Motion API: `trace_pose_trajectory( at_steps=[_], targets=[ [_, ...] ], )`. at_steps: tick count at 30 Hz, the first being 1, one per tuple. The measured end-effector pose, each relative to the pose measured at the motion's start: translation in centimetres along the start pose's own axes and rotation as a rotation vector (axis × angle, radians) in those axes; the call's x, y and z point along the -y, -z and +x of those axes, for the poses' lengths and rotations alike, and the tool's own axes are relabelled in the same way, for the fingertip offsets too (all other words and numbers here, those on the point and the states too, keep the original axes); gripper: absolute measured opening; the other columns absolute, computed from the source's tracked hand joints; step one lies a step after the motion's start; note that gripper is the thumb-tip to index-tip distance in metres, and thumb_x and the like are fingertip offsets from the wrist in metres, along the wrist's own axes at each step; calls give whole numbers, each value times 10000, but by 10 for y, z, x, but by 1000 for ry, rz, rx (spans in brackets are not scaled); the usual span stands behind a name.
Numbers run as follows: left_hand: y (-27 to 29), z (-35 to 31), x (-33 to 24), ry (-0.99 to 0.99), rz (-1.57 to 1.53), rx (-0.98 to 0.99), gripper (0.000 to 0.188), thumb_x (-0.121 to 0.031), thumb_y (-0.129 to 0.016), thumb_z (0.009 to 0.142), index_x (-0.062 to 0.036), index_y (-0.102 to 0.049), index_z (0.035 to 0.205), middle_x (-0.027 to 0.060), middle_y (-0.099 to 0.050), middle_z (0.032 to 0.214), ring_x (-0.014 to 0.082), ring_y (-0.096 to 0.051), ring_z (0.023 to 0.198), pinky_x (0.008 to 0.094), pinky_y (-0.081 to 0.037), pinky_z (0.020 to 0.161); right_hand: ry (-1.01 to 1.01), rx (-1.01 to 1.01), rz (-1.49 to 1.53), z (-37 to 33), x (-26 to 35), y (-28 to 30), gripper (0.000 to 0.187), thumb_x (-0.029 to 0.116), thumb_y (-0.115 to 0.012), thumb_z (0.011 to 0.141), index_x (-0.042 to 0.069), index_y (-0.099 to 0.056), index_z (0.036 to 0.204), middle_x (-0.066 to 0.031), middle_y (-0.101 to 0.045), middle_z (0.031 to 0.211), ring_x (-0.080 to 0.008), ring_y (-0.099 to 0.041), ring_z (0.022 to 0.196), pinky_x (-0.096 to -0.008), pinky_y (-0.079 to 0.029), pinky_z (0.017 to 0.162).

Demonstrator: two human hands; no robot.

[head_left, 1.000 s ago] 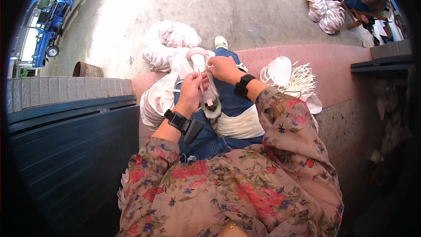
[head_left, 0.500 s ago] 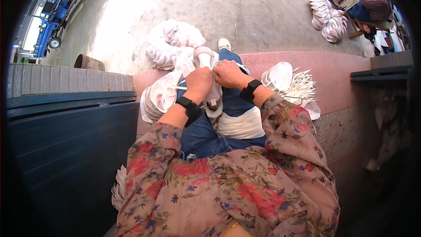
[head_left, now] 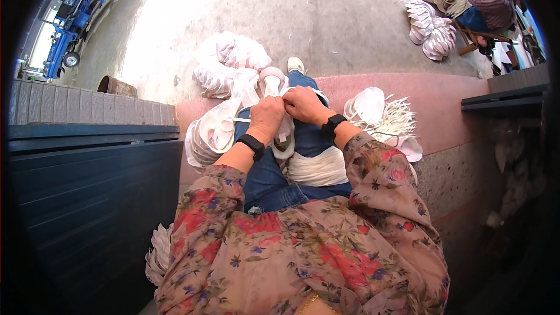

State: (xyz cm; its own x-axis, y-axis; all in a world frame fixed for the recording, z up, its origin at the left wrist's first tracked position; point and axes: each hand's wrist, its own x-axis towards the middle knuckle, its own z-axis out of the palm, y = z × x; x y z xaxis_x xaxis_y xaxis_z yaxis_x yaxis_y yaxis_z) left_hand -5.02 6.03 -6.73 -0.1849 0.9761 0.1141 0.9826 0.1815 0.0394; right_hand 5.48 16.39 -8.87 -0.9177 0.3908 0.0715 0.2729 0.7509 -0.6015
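My left hand (head_left: pixel 266 118) and my right hand (head_left: pixel 303 105) are pressed together over my lap, both gripping a white slipper sole (head_left: pixel 279 134) that stands on end. A thin white strap (head_left: pixel 240 120) sticks out to the left of my left hand. Both wrists carry black bands. A further stack of white soles (head_left: pixel 315 168) rests on my blue jeans under my right forearm.
Piles of white soles lie at my left (head_left: pixel 211 134) and farther out (head_left: pixel 230 61). White soles and loose straps (head_left: pixel 388 119) lie on the pink ledge at my right. Another person (head_left: pixel 487 11) sits far right among stacked soles. A dark blue panel (head_left: pixel 87 198) fills the left.
My hands have drawn closer together on the sole, the left one coming up level with the right. The view has shifted slightly downward.
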Motion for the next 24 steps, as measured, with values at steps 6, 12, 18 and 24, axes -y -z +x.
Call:
trace_pose_trajectory(
  at_steps=[6, 12, 18, 24],
  targets=[
    [70, -46, 1, 26, -320, 236, 165, -152, -477, 774, -19, -529, 691, 135, -561, 628, 317, -570, 613, 398, -451, 538, 35, -145, 12, -7, -4, 0, 176, 109, -560, 658, 27, -587, 812, -129, -561, 840, -293, -500, 841, -368, -408, 722],
    [91, -86, 33, 354, -917, 322, 252, -209, -507, 812, 0, -514, 673, 69, -495, 568, 153, -463, 518, 308, -372, 496, 326, -194, -163, -25, 62, 15, 228, 102, -539, 702, 72, -542, 928, -79, -543, 938, -241, -488, 932, -350, -388, 770],
    [58, -27, 37, 471, -1062, 294, 333, -284, -545, 808, 17, -518, 667, 34, -461, 562, 87, -393, 558, 264, -365, 518, 247, -106, 87, -52, 62, 13, 88, 137, -547, 742, 78, -566, 805, -46, -578, 820, -205, -531, 887, -326, -367, 815],
    [1, 61, 50, 356, -653, -195, 459, -389, -666, 667, 56, -603, 759, 133, -604, 669, 180, -575, 634, 285, -435, 592, 14, -170, 398, -65, 60, 20, 104, 121, -518, 796, 27, -561, 803, -99, -578, 684, -241, -571, 671, -345, -442, 640]
  ],
)
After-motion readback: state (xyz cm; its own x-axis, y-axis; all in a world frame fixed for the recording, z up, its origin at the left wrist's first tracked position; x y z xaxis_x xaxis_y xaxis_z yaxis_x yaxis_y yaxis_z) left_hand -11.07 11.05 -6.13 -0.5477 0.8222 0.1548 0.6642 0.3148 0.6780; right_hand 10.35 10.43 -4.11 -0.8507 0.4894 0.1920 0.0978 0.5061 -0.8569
